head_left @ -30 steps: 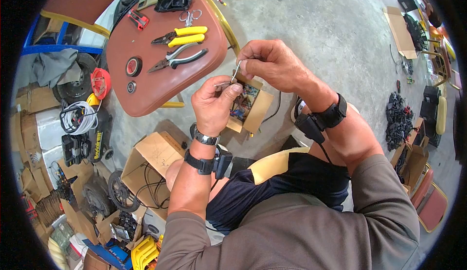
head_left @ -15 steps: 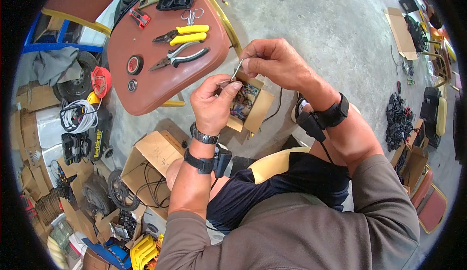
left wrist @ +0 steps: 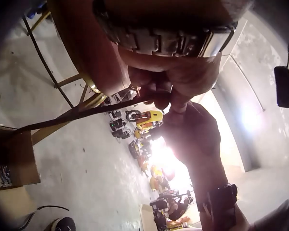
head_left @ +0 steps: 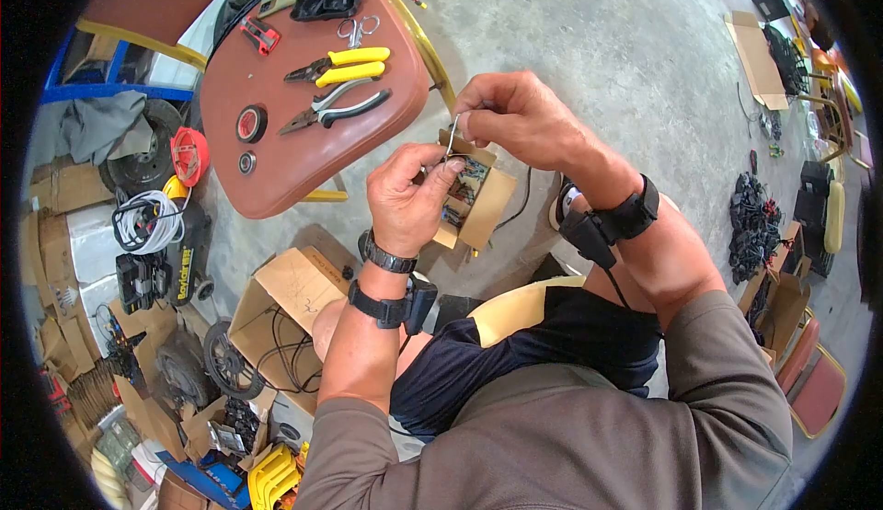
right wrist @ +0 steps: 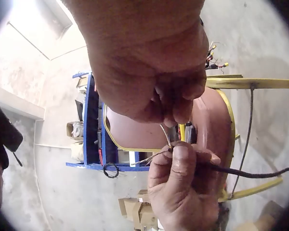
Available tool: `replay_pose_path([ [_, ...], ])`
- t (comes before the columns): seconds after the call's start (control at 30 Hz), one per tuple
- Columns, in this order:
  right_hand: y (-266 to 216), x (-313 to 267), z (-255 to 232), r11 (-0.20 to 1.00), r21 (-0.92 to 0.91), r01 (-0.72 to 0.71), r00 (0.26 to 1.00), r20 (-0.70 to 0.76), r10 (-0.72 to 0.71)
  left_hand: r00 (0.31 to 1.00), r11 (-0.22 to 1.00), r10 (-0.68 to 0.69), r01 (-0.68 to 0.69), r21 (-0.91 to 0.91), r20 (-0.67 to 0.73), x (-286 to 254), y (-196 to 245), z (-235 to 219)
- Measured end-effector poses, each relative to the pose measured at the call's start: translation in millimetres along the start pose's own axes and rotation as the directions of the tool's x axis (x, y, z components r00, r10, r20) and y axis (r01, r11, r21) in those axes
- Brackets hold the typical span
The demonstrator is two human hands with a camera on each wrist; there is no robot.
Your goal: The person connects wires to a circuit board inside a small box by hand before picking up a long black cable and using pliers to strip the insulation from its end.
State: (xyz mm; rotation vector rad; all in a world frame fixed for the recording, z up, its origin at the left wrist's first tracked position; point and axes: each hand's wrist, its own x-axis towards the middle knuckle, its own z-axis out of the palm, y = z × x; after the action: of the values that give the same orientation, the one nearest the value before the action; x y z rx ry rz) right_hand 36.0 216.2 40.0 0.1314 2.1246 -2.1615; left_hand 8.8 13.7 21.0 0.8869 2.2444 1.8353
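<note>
In the head view my left hand (head_left: 405,199) pinches the end of a dark cable, and my right hand (head_left: 524,122) grips a thin pale wire (head_left: 452,136) rising from it. The right wrist view shows the black cable (right wrist: 241,172) leaving my left hand (right wrist: 183,187), thumb on top. Bare strands (right wrist: 151,158) fan out to one side there, and another strand (right wrist: 165,133) reaches up to the fingertips of my right hand (right wrist: 149,86). Both hands are close together, beside the brown seat's edge.
On the brown seat (head_left: 303,147) lie yellow-handled pliers (head_left: 354,67), black-and-grey pliers (head_left: 336,110), scissors (head_left: 359,31), a tape roll (head_left: 251,125) and a red tool (head_left: 261,36). An open box (head_left: 487,208) of small parts stands below the hands; another carton (head_left: 292,289) is at lower left.
The left hand has shifted slightly right, and the pale wire between the hands stands more upright. The right hand has barely moved.
</note>
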Motion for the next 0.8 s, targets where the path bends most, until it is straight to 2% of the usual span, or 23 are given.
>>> replay_pose_path([
  [0.1, -3.5, -1.2, 2.0, 1.0, 0.008, -0.009, 1.0, -0.003, 0.009, 0.994, 0.994, -0.105, 0.106, -0.04, 0.019, -2.9, 2.4, 0.0],
  [0.2, -8.4, -2.0, 2.2, 1.0, -0.009, -0.02, 1.0, 0.021, 0.02, 0.99, 0.99, -0.135, 0.137, -0.041, 0.038, -3.4, 2.7, -0.6],
  [0.3, -4.3, -0.7, 2.1, 1.0, 0.025, 0.003, 1.0, 0.018, -0.004, 0.978, 0.963, -0.204, 0.209, -0.17, 0.044, -4.7, 3.6, -0.1],
  [0.4, -3.6, -0.6, 1.1, 0.999, 0.042, 0.001, 1.0, 0.031, -0.002, 0.971, 0.958, -0.237, 0.239, -0.16, 0.036, -5.0, 2.9, -0.4],
  [0.5, -6.5, -0.7, 0.8, 0.999, 0.05, 0.012, 0.999, 0.044, -0.014, 0.959, 0.913, -0.279, 0.282, -0.294, 0.052, -7.2, -7.1, -0.9],
  [0.8, -6.1, -0.8, 1.9, 0.999, 0.047, 0.021, 0.999, 0.034, -0.023, 0.96, 0.884, -0.272, 0.274, -0.379, 0.06, -5.4, -11.2, -1.6],
])
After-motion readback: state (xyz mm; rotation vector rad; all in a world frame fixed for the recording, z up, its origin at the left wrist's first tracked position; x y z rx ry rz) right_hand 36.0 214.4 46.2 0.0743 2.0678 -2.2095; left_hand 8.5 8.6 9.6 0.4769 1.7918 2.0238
